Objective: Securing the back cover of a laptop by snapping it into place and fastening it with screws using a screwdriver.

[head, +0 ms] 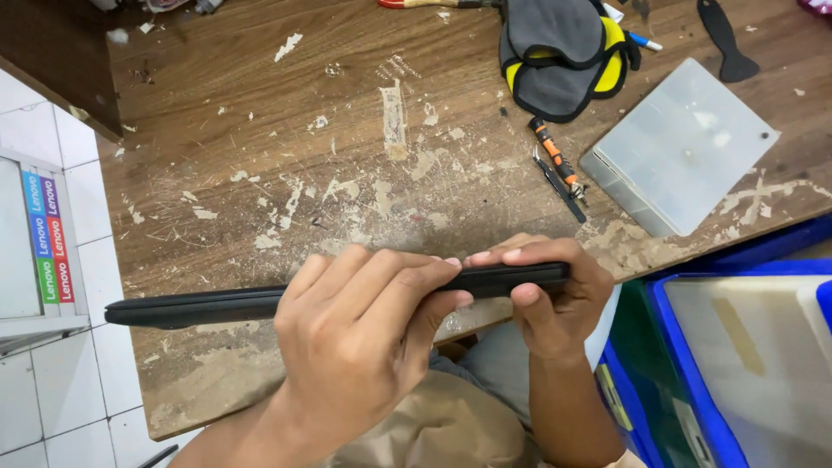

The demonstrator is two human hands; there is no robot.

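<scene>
We hold the closed black laptop point(217, 305) edge-up — left hand point(364, 334) and right hand point(555, 299) pinch its rim. It looks stiff, heavy, easily dropped.

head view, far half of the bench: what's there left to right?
Grey-and-yellow pouch → orange-handled screwdriver → translucent plastic box. The black pry tool sits above the box, so its slot is unclear. Nearer, both hands grip the closed black laptop.

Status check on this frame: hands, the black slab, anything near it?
Left hand and right hand both grip closed black laptop, held edge-on above scarred wooden bench. Screwdriver and clear plastic box lie apart, beyond.
</scene>
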